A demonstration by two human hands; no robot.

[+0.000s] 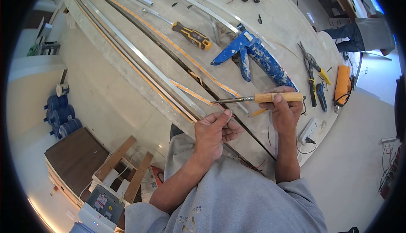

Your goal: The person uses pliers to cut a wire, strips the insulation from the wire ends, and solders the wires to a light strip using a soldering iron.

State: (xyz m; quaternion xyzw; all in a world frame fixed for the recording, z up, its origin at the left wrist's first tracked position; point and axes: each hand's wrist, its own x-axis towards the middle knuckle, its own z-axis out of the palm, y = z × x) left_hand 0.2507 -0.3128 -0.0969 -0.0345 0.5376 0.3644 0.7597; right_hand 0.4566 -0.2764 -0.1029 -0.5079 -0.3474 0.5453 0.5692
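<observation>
Nearest, the left hand [213,133] pinches a thin solder wire [229,113] between curled fingers [228,127], just below the soldering iron [258,98] whose wooden handle the right hand [285,112] grips, tip aimed at the LED strip [190,92] on the tabletop [279,17], beside a blue caulking gun [253,53].

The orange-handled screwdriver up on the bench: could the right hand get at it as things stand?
Probably not straight away. The right hand is wrapped around the wooden-handled soldering iron, so its grip is taken. The path looks free: the screwdriver lies uncovered on the bench, beside the blue caulking gun.
</observation>
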